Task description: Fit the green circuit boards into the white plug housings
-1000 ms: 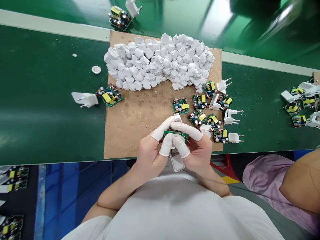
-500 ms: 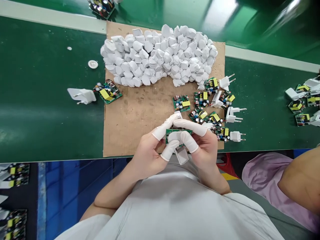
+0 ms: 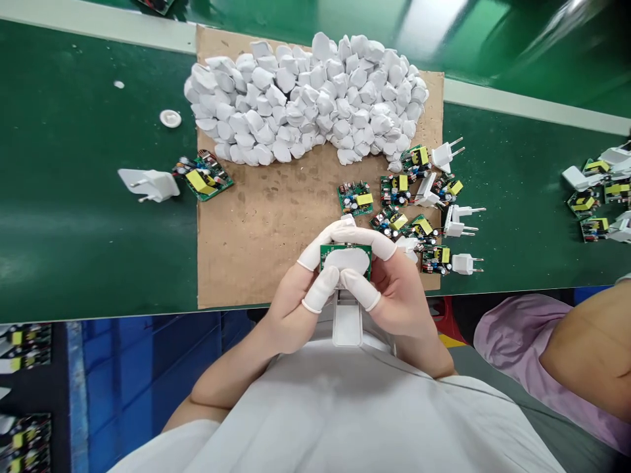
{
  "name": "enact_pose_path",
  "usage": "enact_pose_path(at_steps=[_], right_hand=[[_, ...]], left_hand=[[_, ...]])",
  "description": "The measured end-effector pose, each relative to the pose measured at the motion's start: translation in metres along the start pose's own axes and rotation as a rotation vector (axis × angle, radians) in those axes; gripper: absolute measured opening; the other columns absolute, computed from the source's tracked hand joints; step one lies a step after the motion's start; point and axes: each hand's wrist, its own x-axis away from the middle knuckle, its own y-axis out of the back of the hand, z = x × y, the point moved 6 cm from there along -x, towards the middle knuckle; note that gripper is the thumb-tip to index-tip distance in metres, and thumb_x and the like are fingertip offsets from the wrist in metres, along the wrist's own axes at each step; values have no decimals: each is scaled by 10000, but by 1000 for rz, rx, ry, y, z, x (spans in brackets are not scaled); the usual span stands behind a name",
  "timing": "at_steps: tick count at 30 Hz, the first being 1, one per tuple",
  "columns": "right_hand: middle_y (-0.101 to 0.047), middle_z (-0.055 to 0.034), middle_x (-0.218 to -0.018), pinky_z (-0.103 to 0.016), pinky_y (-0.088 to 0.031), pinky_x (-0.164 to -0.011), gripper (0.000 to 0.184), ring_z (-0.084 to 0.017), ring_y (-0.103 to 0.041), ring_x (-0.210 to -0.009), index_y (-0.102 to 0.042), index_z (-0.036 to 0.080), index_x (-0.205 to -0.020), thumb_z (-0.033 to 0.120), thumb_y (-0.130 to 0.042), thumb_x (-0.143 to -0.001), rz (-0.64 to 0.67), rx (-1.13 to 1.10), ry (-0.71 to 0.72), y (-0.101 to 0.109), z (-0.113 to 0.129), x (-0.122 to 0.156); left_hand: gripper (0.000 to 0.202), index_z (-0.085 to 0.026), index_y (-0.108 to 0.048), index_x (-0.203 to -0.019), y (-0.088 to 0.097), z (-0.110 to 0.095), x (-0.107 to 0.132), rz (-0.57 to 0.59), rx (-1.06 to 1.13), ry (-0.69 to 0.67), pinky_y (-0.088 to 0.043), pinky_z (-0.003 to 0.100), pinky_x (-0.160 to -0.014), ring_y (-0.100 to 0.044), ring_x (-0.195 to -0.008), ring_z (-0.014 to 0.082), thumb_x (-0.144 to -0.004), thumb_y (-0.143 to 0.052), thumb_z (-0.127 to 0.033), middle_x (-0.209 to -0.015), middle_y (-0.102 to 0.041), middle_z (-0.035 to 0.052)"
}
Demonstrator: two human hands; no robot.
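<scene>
Both hands hold one green circuit board between them near the table's front edge. A flat white putty-like pad covers much of its upper face. My left hand, with white finger cots on thumb and forefinger, grips the board's left side. From the right, my right hand grips it in the same way, also in finger cots. The two thumbs meet at the pad's lower edge. Below them hangs a white plastic plug part. The board's underside is hidden.
A heap of white putty-like pieces covers the back of a cardboard sheet. Several circuit boards with white plugs lie to the right. One board with a plug lies left. A person's arm is at far right.
My thumbs have moved down off the middle of the pad to its lower edge, so the spread pad now shows. The plug part hangs straighter below. The view has shifted slightly.
</scene>
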Motion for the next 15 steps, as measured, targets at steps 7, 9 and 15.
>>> enact_pose_path(at_steps=[7,9,15], right_hand=[[-818,-48,-1290,-372,-722,-859,407,-261,-816,-1038,-724,307,-1427,406,-773,-1035,108,-121,-36,0,-2,5],[-827,-48,-1264,-379,-728,-853,446,-257,-823,-1005,-716,301,-1439,467,-780,-1030,109,-179,-50,0,-4,6],[-801,-39,-1395,-387,-702,-996,345,-267,-799,-1212,-758,302,-1368,471,-729,-1069,7,-159,-12,1,-2,6]], left_hand=[[528,-306,-665,-1588,0,-2,2,-17,79,-1,-551,451,-1266,-611,-1549,317,-1078,-705,-435,-1678,-638,77],[534,-304,-662,-1594,1,0,1,-8,71,13,-575,447,-1240,-620,-1540,326,-1080,-698,-445,-1672,-644,83],[610,-311,-607,-1641,0,-8,1,70,25,-40,-603,445,-1201,-636,-1518,362,-1064,-711,-476,-1700,-613,94]])
